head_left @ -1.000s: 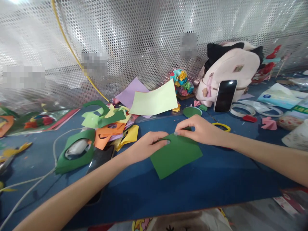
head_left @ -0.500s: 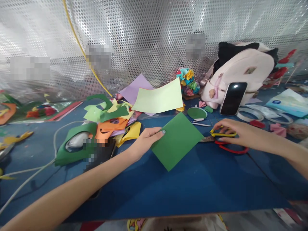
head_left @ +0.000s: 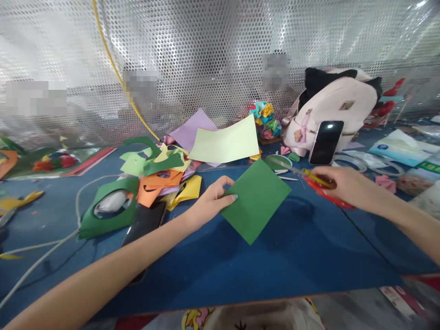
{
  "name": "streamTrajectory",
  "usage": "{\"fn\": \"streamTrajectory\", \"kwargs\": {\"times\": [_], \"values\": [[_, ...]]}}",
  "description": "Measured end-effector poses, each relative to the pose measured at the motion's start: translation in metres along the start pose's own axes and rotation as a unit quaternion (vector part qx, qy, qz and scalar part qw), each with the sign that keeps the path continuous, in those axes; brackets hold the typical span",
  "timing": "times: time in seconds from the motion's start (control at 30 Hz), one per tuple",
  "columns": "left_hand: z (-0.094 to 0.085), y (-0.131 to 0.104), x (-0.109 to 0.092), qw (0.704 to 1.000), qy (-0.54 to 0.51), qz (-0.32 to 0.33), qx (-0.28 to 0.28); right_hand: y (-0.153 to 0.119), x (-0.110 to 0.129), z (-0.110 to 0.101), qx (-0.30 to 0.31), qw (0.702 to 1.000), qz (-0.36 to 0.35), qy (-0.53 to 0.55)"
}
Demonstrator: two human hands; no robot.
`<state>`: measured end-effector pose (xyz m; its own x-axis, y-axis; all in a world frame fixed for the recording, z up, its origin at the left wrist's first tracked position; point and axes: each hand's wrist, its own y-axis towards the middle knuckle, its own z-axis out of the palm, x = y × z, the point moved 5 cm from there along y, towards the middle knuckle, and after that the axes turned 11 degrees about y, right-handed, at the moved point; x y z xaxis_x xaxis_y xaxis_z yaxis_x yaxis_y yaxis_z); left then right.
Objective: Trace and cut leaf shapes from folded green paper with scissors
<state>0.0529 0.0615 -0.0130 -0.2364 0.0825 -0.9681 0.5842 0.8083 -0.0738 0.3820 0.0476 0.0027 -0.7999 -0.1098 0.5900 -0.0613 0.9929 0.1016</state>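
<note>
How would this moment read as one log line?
left hand: holds green paper; right hand: holds scissors, apart from paper; beyond: pale sheet; phone: in front of backpack

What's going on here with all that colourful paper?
A person's left hand holds a square sheet of green paper above the blue table. The right hand holds metal scissors with red and yellow handles, apart from the sheet, the blades blurred. No cut shows in the sheet. Beyond the left forearm lies a heap of colourful cut paper scraps.
</note>
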Motion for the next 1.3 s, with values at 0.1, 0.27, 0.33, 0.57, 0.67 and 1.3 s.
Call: {"fn": "streamTrajectory", "kwargs": {"times": [0.1, 0.27, 0.33, 0.57, 0.67, 1.3], "values": [[0.001, -0.001, -0.004, 0.999, 0.03, 0.005, 0.02, 0.009, 0.027, -0.01, -0.025, 0.995, -0.019, 0.1], [0.002, -0.005, -0.017, 0.994, 0.094, 0.014, 0.046, 0.011, 0.099, 0.011, 0.088, 0.932, -0.081, 0.342], [0.003, -0.007, -0.022, 0.992, 0.116, 0.02, 0.046, 0.008, 0.12, 0.035, 0.188, 0.926, -0.084, 0.317], [-0.004, -0.012, -0.027, 0.991, 0.128, 0.028, 0.003, 0.015, 0.137, 0.066, 0.195, 0.937, -0.063, 0.283], [-0.014, -0.008, -0.02, 0.999, 0.04, 0.016, 0.001, 0.02, 0.128, 0.061, 0.162, 0.928, -0.042, 0.332], [-0.011, -0.015, 0.003, 0.969, -0.166, -0.001, -0.186, 0.011, 0.085, 0.072, 0.105, 0.837, -0.121, 0.524]]}}
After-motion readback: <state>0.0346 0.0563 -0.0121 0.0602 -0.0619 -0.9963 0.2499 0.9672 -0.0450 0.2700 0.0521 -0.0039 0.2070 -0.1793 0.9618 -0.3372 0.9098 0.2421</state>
